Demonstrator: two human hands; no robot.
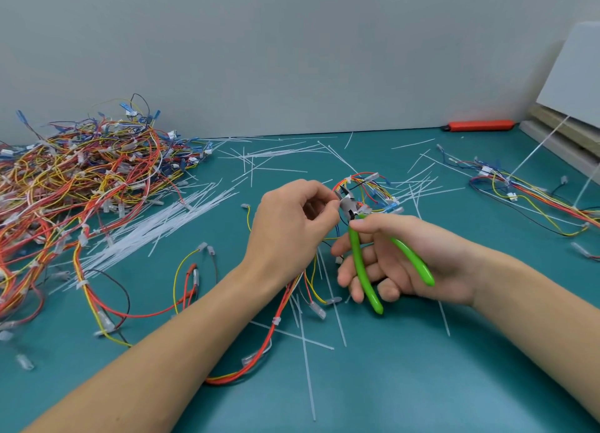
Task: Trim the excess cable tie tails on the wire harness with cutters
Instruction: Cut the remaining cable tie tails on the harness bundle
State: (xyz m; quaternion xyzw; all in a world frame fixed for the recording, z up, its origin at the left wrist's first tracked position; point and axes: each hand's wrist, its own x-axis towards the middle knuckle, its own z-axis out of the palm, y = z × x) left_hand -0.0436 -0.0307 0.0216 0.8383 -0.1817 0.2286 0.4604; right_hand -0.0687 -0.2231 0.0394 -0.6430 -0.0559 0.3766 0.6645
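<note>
My left hand [289, 224] pinches a wire harness [367, 185] of red, yellow and black wires, lifted a little above the green mat. My right hand [399, 260] holds green-handled cutters [360, 263] with the handles spread across the palm. The metal jaws [349, 203] point up and left, right beside my left fingertips and against the harness. The tie tail between the jaws is too small to make out. The rest of the harness trails down under my left wrist toward the front of the mat.
A big heap of coloured harnesses [81, 185] fills the left side. Loose white cable ties [156, 228] and cut tails litter the mat. Another harness [526, 189] lies at the right. An orange tool [477, 126] rests by the wall; a white board [574, 75] leans at far right.
</note>
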